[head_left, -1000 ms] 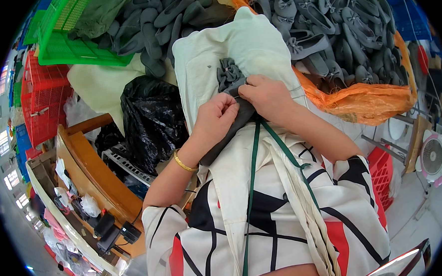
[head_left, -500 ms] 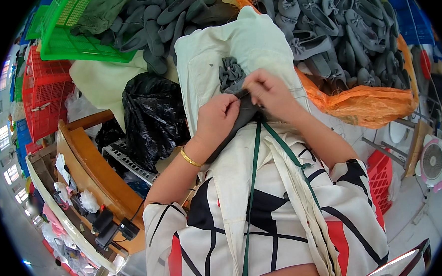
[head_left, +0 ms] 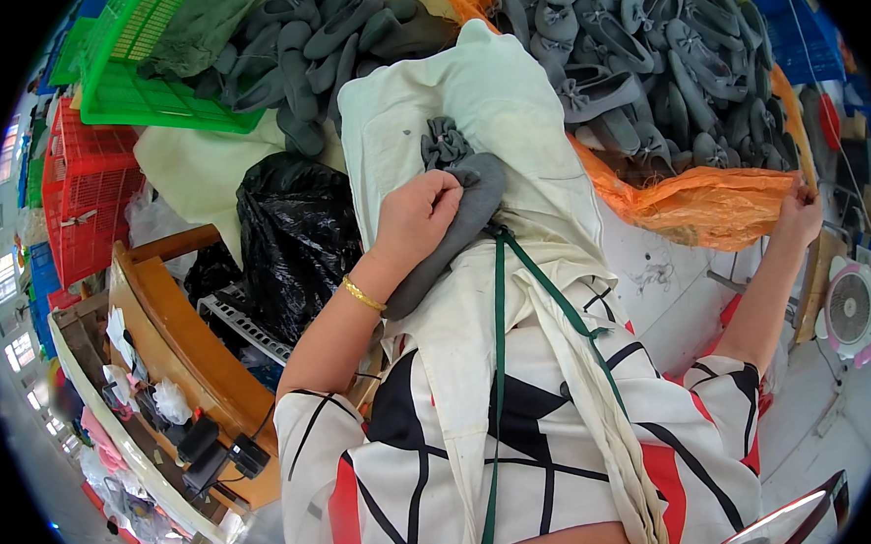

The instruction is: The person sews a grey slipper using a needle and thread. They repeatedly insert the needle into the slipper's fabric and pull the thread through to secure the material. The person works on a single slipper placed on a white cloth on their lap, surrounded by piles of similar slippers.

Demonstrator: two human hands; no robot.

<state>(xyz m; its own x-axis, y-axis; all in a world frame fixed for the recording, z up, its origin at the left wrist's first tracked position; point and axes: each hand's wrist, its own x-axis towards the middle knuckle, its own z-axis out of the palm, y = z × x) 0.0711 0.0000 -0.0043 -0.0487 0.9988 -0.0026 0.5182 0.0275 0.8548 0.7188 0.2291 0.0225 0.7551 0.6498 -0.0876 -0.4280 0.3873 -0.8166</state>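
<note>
Left hand grips a gray cloth shoe on the lap while the right hand is out to the far right

A gray shoe (head_left: 482, 183) lies slantwise over the person's lap, its rounded end pointing up and away, the rest running down beneath the left wrist. The left hand (head_left: 421, 214) is closed around it, fingers curled and thumb pressed on the fabric. A gold bracelet (head_left: 363, 294) circles that wrist. Just beyond the shoe sits a bunch of ruffled gray fabric (head_left: 444, 143); whether it is joined to the shoe cannot be told. Under both spreads a pale apron (head_left: 520, 90), with dark green cords (head_left: 499, 338) trailing down over a white, black and red patterned top (head_left: 368, 492).

The right hand (head_left: 799, 215) is well apart from the shoe, arm stretched sideways, its fingers drawn together. It is too small in view to tell whether they hold anything thin, or touch the orange sack (head_left: 689, 214) whose edge it overlaps. That sack is heaped with gray shoes (head_left: 604, 96), many with bows.

At left of the lap stands a crumpled black plastic bag (head_left: 296, 245), then a curved wooden piece of furniture (head_left: 198, 344). Beyond are a green crate (head_left: 171, 104) and a red crate (head_left: 86, 187). At far right is a round white fan (head_left: 853, 309)
</note>
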